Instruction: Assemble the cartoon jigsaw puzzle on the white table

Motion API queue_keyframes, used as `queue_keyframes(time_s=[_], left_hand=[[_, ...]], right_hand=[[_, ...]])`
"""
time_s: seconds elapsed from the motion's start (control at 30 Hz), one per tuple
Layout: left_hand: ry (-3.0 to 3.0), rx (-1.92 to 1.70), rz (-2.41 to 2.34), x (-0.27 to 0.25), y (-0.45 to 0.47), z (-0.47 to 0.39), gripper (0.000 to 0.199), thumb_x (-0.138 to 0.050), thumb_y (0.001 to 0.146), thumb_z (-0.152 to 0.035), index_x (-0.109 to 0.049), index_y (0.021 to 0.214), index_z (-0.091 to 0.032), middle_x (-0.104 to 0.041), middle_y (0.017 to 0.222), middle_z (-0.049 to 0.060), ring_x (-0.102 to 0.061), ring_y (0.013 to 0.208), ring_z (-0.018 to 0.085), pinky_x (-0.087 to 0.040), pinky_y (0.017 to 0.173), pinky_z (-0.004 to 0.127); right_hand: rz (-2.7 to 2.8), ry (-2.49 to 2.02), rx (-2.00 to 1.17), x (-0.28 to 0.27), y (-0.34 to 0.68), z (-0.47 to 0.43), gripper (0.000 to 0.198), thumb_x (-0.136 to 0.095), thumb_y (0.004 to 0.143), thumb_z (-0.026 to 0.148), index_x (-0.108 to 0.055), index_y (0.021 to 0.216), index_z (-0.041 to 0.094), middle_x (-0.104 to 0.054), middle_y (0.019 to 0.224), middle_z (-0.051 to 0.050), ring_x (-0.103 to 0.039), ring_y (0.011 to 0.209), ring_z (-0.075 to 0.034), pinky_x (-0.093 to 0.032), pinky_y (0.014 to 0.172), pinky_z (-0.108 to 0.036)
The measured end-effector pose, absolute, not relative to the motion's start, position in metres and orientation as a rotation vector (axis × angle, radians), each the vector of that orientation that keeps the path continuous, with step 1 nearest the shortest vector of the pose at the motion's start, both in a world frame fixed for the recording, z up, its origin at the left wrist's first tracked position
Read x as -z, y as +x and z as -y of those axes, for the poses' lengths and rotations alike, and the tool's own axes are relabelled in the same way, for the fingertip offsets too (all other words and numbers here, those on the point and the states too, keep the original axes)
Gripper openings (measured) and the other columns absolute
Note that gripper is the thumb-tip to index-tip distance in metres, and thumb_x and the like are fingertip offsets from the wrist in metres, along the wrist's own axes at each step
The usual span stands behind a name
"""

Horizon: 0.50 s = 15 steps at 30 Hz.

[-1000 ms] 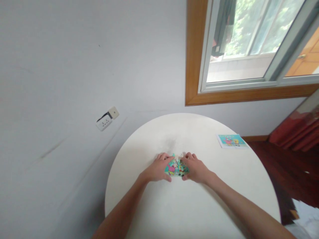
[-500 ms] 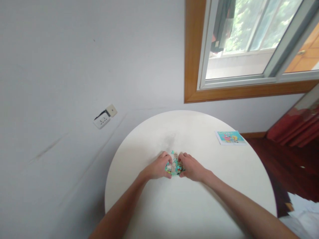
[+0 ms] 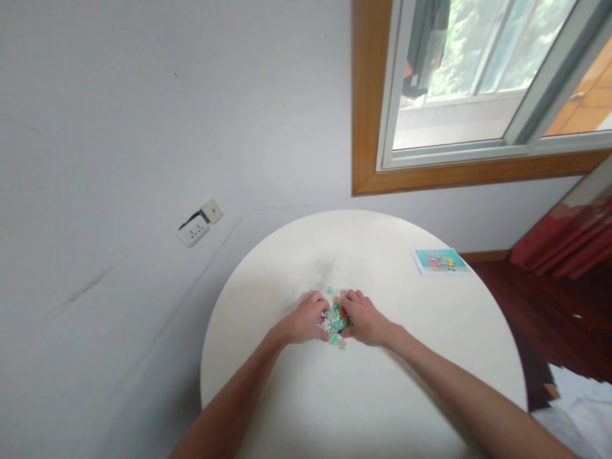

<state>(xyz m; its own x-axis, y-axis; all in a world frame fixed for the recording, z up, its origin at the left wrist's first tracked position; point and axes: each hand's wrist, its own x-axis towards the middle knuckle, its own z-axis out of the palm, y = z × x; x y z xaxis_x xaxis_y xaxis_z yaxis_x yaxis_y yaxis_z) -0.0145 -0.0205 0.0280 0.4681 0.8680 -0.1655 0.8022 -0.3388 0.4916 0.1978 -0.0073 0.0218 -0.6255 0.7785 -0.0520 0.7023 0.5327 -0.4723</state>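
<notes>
A small heap of jigsaw puzzle pieces (image 3: 336, 322), mostly teal and beige with some pink and yellow, lies on the round white table (image 3: 373, 408). My left hand (image 3: 308, 319) curls around the heap's left side, fingers bent and pressed against the pieces. From the right, my right hand (image 3: 361, 317) does the same, thumb toward me and fingers at the far side. Pieces under the fingers and palms are hidden. A few loose pieces stick out at the near side, and a teal one sits just beyond the heap.
A picture card (image 3: 440, 261) with cartoon figures lies at the table's right edge. Behind the table is a white wall with a socket (image 3: 194, 229) and a wood-framed window (image 3: 366, 127). White sheets or plastic (image 3: 578, 401) are at the lower right, beside the dark red floor.
The heap between my hands has been squeezed together and stirred; a few pieces have slid out toward me. Both hands stay in nearly the same place.
</notes>
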Motion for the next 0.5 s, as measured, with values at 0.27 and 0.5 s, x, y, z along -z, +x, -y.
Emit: queue_keyframes(time_s=[0.27, 0.5], left_hand=[[2.187, -0.347, -1.298, -0.024, -0.006, 0.018, 0.024, -0.065, 0.078, -0.014, -0.058, 0.101, -0.019, -0.062, 0.104, 0.004, -0.056, 0.1, 0.021, -0.042, 0.094, 0.032], [2.223, -0.586, -1.405, -0.008, -0.004, 0.004, 0.009, -0.055, 0.086, -0.02, -0.059, 0.095, -0.018, -0.061, 0.099, 0.005, -0.055, 0.097, 0.021, -0.043, 0.089, 0.031]], right_hand=[[2.499, -1.194, -0.626, -0.009, 0.192, 0.005, 0.026, -0.067, 0.079, 0.023, -0.055, 0.101, 0.018, -0.062, 0.102, -0.007, -0.049, 0.098, -0.023, -0.034, 0.081, -0.034], [2.348, -1.124, -0.496, 0.015, 0.183, -0.006, 0.014, -0.044, 0.091, 0.01, -0.056, 0.094, 0.018, -0.061, 0.096, -0.007, -0.051, 0.092, -0.02, -0.038, 0.084, -0.032]])
